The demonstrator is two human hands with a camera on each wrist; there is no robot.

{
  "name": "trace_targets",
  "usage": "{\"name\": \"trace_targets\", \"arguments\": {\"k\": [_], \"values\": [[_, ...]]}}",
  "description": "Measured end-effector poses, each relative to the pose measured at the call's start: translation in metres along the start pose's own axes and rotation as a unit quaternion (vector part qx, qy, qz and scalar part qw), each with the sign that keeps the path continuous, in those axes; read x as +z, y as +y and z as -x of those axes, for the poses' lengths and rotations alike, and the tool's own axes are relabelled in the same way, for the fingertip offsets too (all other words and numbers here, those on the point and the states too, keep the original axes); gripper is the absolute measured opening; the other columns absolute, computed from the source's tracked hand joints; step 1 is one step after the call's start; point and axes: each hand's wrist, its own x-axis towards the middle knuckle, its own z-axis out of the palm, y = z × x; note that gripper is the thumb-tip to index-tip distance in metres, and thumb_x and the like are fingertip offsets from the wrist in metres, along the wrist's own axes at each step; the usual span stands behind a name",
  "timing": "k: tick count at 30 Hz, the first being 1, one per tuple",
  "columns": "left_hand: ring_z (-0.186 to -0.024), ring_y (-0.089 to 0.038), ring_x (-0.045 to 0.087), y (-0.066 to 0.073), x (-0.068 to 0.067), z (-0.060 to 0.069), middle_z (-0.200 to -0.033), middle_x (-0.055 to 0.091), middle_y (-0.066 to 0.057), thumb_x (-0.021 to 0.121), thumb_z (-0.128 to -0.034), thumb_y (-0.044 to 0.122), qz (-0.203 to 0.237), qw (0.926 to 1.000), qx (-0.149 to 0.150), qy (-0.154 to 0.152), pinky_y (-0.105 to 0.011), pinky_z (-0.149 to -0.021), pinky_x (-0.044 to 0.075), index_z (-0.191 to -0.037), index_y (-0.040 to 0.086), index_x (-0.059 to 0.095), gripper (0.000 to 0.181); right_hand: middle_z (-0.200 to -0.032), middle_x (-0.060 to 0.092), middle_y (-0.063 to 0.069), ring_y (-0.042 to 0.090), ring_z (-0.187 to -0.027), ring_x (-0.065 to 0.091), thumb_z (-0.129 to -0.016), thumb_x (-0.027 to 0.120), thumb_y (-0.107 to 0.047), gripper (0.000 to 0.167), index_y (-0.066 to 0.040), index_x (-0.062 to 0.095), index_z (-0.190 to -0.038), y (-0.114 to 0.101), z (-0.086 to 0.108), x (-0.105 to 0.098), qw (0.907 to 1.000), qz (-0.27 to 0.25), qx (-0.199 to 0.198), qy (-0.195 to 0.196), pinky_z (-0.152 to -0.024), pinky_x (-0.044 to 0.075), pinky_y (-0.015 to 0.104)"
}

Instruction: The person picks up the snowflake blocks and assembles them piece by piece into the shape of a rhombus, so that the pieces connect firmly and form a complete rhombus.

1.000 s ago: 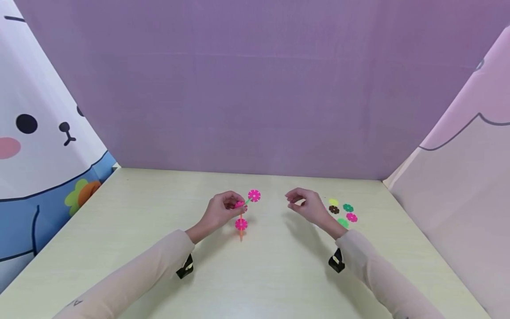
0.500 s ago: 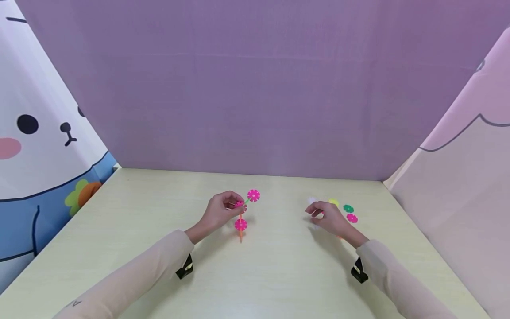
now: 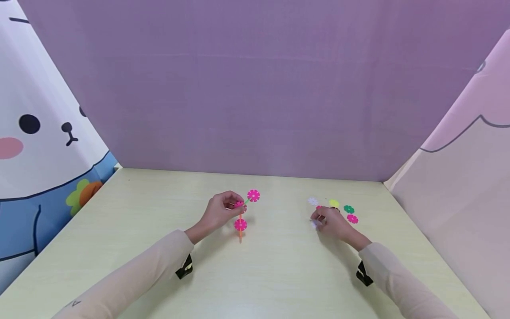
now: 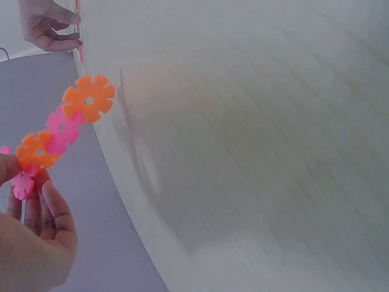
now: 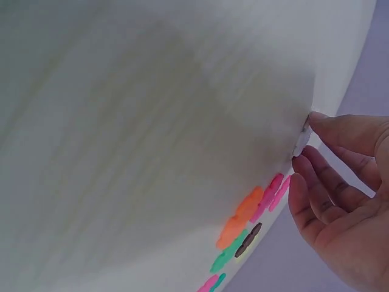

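Observation:
My left hand point(image 3: 223, 207) grips a joined chain of notched, flower-shaped interlocking discs point(image 3: 241, 225), raised over the table. In the left wrist view, pink discs alternate with orange discs point(image 4: 100, 100), slotted into each other. Another pink disc point(image 3: 253, 195) sticks out to the right on a green piece seen nearly edge-on. Low at the tabletop, my right hand point(image 3: 334, 221) has thumb and index finger at opposite edges of a white disc point(image 5: 302, 140), pinching it. The palm and fingers hide part of the loose discs in the head view.
Around the right hand lie loose discs: another white disc point(image 3: 312, 201), a yellow disc point(image 3: 334, 203), a dark green disc point(image 3: 349, 209), a pink disc point(image 3: 352, 219) and an orange disc point(image 5: 240, 218). A purple panel point(image 3: 255, 88) rises behind the pale table point(image 3: 271, 274).
My right hand has moved right and down to the loose discs, and its fingers have come to a white one. The left hand and its chain have stayed nearly still.

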Motion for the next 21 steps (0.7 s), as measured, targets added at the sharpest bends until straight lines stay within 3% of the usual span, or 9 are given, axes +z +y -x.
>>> {"name": "trace_targets", "arguments": {"k": [11,21], "values": [[-0.076,-0.013,0.061,-0.002,0.0,0.0,-0.087,0.069,-0.006,0.074,-0.0753,0.014,0.0,1.0,0.0,-0.002,-0.022,-0.067,0.051,-0.092,0.007,0.064,0.021,-0.086,0.06,0.009,0.02,-0.08,0.057,-0.069,0.07,0.009,0.023,0.001,0.065,-0.091,-0.003,-0.003,-0.002,0.9998,0.008,0.015,-0.002,-0.07,0.052,0.029],[-0.077,-0.013,0.061,-0.003,0.001,-0.001,-0.086,0.068,-0.006,0.074,-0.0759,0.014,0.0,1.0,0.006,-0.004,-0.023,-0.069,0.052,-0.092,0.006,0.064,0.021,-0.077,0.064,0.007,0.015,-0.071,0.056,-0.073,0.063,0.014,0.017,-0.001,0.066,-0.08,0.0,-0.006,-0.013,0.9986,0.015,-0.05,-0.007,-0.063,0.05,0.022]]}}
